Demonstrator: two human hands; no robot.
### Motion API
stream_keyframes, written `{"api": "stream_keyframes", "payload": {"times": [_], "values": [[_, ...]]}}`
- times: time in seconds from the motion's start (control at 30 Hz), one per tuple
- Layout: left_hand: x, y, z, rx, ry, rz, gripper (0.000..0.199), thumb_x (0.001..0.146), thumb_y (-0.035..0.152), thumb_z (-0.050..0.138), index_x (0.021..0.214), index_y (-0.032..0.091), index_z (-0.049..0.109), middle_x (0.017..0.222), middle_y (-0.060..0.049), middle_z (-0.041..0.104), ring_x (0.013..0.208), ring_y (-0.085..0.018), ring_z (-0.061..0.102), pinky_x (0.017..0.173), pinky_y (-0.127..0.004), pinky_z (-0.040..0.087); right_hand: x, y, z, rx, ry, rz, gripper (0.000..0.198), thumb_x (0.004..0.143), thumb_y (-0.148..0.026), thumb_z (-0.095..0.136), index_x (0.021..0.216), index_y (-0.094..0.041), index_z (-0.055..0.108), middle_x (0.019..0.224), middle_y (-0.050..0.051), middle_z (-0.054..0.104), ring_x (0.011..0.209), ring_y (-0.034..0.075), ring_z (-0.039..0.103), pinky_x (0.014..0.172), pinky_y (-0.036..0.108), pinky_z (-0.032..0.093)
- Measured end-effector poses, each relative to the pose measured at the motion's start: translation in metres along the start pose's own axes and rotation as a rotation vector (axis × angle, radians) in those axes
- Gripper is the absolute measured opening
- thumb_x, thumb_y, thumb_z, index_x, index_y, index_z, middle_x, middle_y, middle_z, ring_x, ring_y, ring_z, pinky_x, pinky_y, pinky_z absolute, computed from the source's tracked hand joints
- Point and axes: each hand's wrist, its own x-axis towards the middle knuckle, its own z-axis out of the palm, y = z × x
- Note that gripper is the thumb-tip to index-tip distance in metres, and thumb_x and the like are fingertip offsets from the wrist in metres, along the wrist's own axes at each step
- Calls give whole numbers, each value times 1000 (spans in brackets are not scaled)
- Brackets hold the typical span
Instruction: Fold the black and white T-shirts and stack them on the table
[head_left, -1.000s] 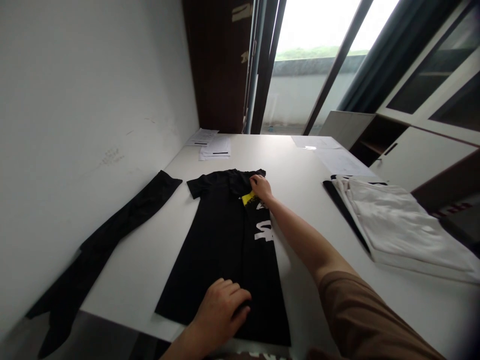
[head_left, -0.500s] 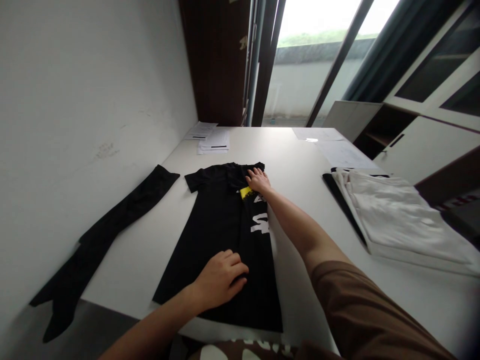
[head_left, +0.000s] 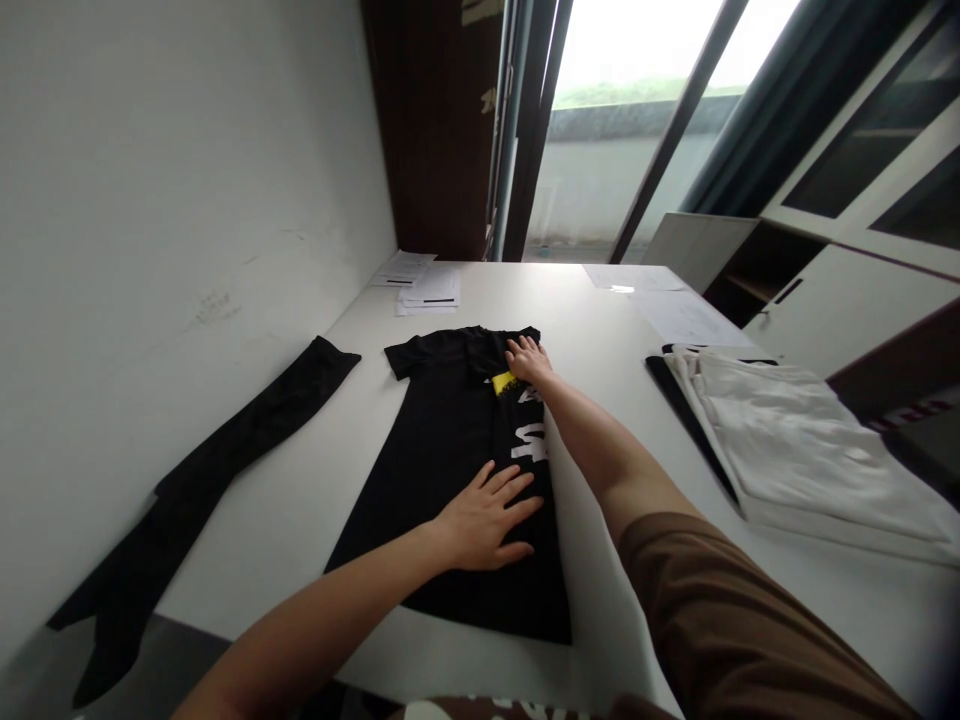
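Observation:
A black T-shirt [head_left: 442, 450] with a yellow and white print lies on the white table, one side folded over so that the print shows along its right part. My left hand [head_left: 491, 520] rests flat on the lower half of the shirt, fingers spread. Farther off, my right hand [head_left: 529, 360] lies on the shirt near its collar end, above the yellow patch, with the fingers stretched out. Neither hand grips the cloth.
Black folded trousers [head_left: 247, 440] lie at the left, hanging over the table's near edge. At the right is a stack of folded clothes, white garment [head_left: 795, 430] on top. Paper sheets [head_left: 431, 288] lie at the far left, more sheets [head_left: 686, 310] at the far right of the table [head_left: 592, 400].
My left hand has slid forward and right over the shirt, and its curled fingers have spread flat. The shirt and my right hand sit slightly farther right.

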Motion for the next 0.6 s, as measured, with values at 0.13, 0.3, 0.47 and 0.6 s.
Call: {"api": "stream_keyframes", "payload": {"times": [0.13, 0.3, 0.47, 0.6], "values": [[-1, -3, 2, -35, -7, -2, 66, 99, 56, 53, 155, 24, 41, 167, -11, 29, 156, -30, 18, 126, -57, 13, 5, 5, 2, -16, 2, -9, 62, 104, -52, 33, 160, -24, 37, 169, 11, 23, 156, 30, 15, 124, 53, 15], [-17, -26, -10, -43, -26, -93, 64, 97, 52, 58, 154, 30, 41, 169, -7, 27, 157, -30, 17, 126, -56, 17, 1, 4, 0, -61, 42, 107, 67, 103, -58, 32, 159, -22, 38, 168, 16, 22, 156, 36, 10, 122, 61, 6], [-34, -81, -34, 50, 69, -415, 60, 98, 47, 57, 153, 29, 44, 167, -7, 31, 156, -30, 21, 126, -55, 19, -3, -7, -14, -130, 38, 61, 64, 104, -51, 33, 156, -14, 42, 166, 20, 26, 156, 36, 10, 121, 62, 1], [-43, -120, -40, 126, 132, -668, 54, 100, 44, 53, 149, 25, 49, 164, -10, 37, 153, -31, 28, 125, -53, 22, -10, -45, -19, -129, 169, -68, 52, 104, -44, 37, 145, -18, 54, 156, 17, 44, 151, 33, 25, 122, 56, 6]]}}
